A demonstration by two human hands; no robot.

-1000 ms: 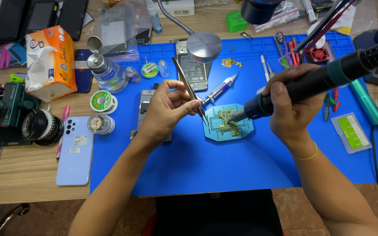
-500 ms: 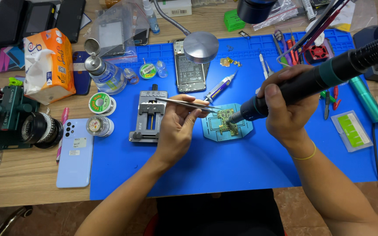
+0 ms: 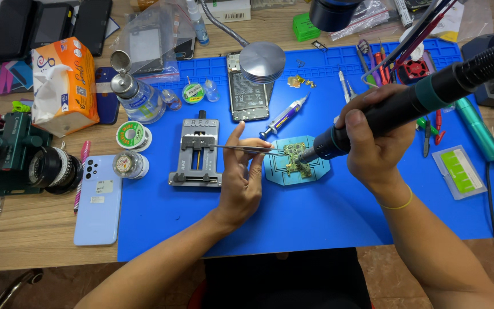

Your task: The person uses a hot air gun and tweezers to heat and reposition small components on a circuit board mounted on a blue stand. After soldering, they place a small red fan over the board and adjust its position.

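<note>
Left hand [image 3: 241, 183] near orange tissue pack [image 3: 64, 86]

Bright, even overhead light, colours well saturated. Soft short shadows under the left hand [image 3: 246, 180] and right hand [image 3: 373, 137] on the blue mat [image 3: 315, 217]. Mild glare on the round metal disc [image 3: 262, 61]. Sharp centre; slight wide-angle bending at the edges.

You have two hands in view: left hand [image 3: 241, 183], right hand [image 3: 373, 143]. One tweezers [image 3: 241, 148], one hot-air handle [image 3: 407, 106], one circuit board [image 3: 297, 160]. Two solder spools [image 3: 133, 136] [image 3: 128, 164]. One metal holder [image 3: 196, 152], one syringe [image 3: 284, 117], one tissue box [image 3: 64, 83], one light-blue phone [image 3: 99, 200].
</note>
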